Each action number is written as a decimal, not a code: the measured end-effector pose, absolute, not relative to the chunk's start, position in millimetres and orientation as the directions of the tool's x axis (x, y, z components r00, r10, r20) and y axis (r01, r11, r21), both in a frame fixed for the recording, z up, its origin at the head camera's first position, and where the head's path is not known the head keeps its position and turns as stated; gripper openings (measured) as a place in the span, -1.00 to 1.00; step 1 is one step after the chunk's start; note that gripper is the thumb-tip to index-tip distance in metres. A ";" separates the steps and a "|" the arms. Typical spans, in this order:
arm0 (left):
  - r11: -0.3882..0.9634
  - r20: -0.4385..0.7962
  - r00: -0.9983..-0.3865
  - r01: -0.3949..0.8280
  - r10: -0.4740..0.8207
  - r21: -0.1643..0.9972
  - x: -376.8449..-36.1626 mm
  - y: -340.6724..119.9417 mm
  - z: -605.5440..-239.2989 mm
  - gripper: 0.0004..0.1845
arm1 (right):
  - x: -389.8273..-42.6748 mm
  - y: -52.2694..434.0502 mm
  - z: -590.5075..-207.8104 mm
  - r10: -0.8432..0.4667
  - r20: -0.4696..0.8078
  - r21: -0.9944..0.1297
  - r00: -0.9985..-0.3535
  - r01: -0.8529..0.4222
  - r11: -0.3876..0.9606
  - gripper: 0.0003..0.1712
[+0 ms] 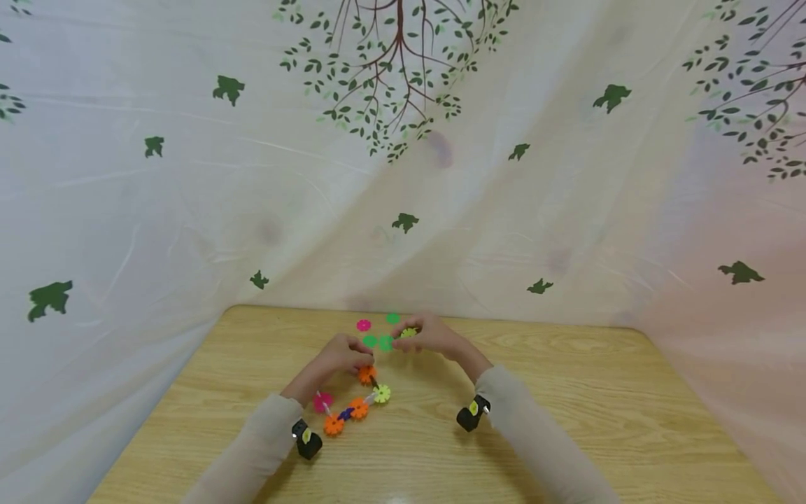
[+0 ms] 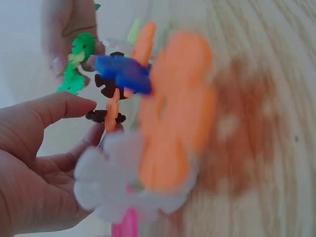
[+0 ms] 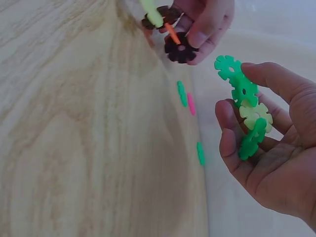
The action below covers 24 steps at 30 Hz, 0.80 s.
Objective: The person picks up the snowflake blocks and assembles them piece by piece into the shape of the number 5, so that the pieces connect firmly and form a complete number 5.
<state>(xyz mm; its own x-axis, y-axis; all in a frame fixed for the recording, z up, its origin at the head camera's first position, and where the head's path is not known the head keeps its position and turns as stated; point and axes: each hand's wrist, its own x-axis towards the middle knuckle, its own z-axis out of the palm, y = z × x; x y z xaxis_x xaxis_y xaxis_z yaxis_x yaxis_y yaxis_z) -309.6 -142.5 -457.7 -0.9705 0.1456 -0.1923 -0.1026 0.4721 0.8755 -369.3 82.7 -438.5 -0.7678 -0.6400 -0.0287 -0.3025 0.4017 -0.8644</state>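
Note:
A chain of interlocking flower-shaped plastic discs hangs from my left hand [image 1: 340, 353]. That hand pinches a dark brown disc [image 3: 181, 48] at the chain's end, slotted to an orange disc [image 2: 112, 109]. Further along come a yellow disc [image 1: 381, 393], a blue disc [image 2: 123, 73], more orange, a white disc [image 2: 108, 182] and a pink disc [image 1: 322, 401]. My right hand [image 1: 434, 334] holds a shorter joined piece between thumb and fingers: green discs [image 3: 244, 90] with a pale yellow disc [image 3: 255, 116] among them. The two pieces are close together but apart.
Loose discs lie near the table's far edge: a pink disc [image 1: 364, 325], a green disc [image 1: 393, 318] and another green disc [image 1: 369, 341]. Behind the wooden table [image 1: 567, 392] hangs a pale curtain [image 1: 466, 266] printed with leaves and birds.

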 end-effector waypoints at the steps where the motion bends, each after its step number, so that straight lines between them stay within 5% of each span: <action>1: 0.457 -0.195 -0.966 -0.099 0.168 0.884 -309.6 -143.4 -458.1 -0.76 | -368.3 83.2 -440.0 -0.641 -0.027 -0.863 -0.767 -0.305 0.402 -0.83; 24: 0.245 -0.193 -0.880 -0.091 0.435 0.965 -304.3 -149.7 -449.1 -0.52 | -347.9 88.2 -438.0 -0.631 -0.050 -0.932 -0.774 -0.192 0.308 -0.69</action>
